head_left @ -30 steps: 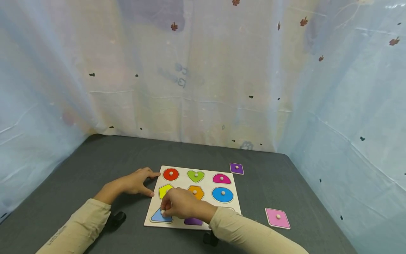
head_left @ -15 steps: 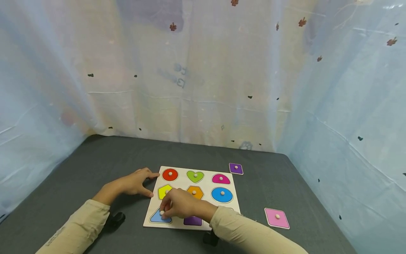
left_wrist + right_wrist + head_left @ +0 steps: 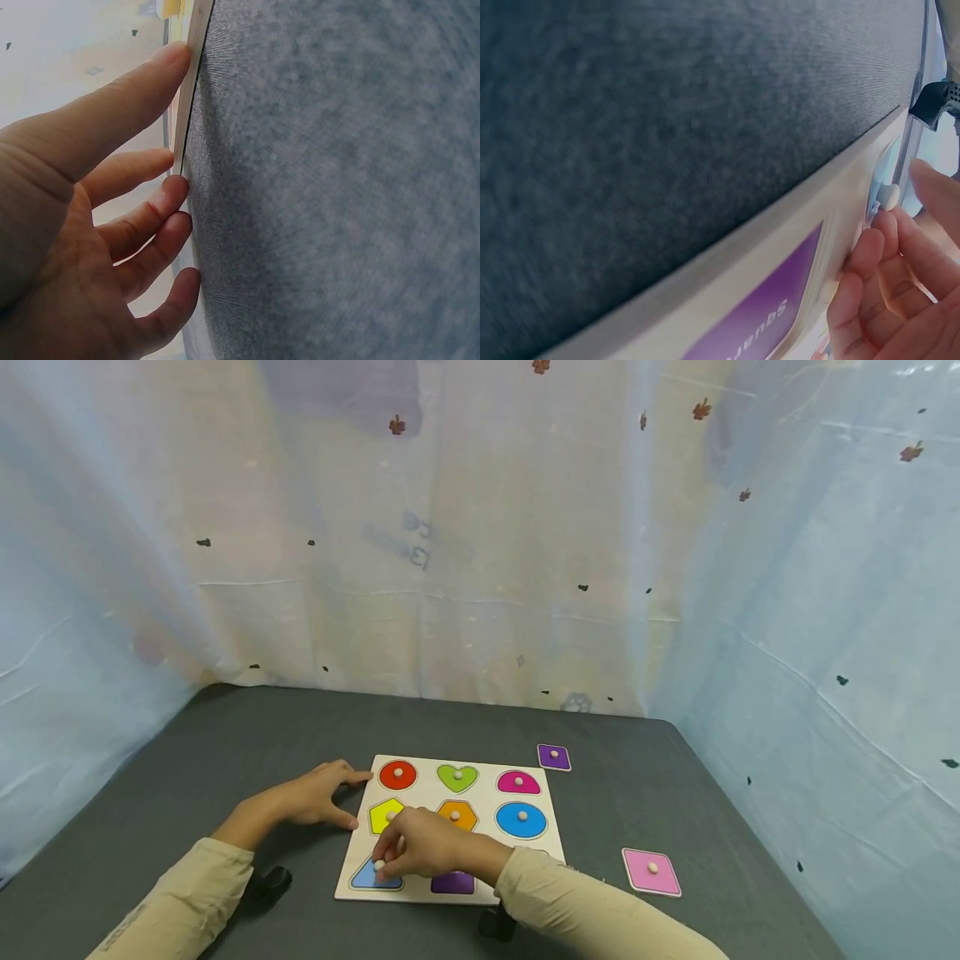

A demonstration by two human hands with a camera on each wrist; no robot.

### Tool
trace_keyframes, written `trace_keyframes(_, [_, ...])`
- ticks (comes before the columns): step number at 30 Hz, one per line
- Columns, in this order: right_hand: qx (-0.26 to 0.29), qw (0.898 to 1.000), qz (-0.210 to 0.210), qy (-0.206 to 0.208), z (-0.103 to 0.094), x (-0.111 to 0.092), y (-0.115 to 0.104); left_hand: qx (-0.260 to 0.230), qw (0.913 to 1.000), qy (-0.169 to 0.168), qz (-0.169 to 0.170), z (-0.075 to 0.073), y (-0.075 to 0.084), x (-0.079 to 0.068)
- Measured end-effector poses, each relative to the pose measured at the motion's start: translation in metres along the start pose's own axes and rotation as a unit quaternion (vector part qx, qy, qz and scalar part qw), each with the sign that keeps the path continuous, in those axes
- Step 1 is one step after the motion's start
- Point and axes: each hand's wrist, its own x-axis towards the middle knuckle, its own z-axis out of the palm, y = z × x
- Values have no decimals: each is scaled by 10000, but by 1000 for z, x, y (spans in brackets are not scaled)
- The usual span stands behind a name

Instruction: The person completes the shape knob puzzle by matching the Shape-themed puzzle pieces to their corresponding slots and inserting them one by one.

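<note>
A white puzzle board (image 3: 427, 789) lies on the table, bearing knobbed coloured shapes. At its near left corner is a light blue triangle piece (image 3: 367, 878). My right hand (image 3: 423, 843) reaches across the board and pinches the triangle's white knob (image 3: 889, 196) between thumb and fingers. Beside it, a purple spot (image 3: 453, 882) shows printed lettering in the right wrist view. My left hand (image 3: 318, 793) is spread at the board's left edge, thumb and forefinger touching it. A yellow pentagon (image 3: 381, 814) and orange hexagon (image 3: 467, 812) are partly covered by the right hand.
Off the board lie a purple square piece (image 3: 553, 757), beyond its far right corner, and a pink piece (image 3: 651, 872) to the right. Red circle (image 3: 392, 780), green heart (image 3: 452, 782), magenta half-circle (image 3: 513, 787) and blue oval (image 3: 517, 828) sit in the board. Curtains surround the dark table (image 3: 300, 718).
The head view has shifted slightly, so everything sits a little further left. Both hands keep their places on the board, with the right hand still at the triangle's knob.
</note>
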Motion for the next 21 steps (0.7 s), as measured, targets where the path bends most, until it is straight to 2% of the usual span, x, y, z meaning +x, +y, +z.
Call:
trace_keyframes(12, [24, 9998, -77, 184, -6, -6, -1, 38, 9999, 21, 140, -1, -3, 1])
trace_keyframes(21, [80, 9991, 1, 422, -15, -19, -4, 106, 9999, -3, -41, 0, -2, 3])
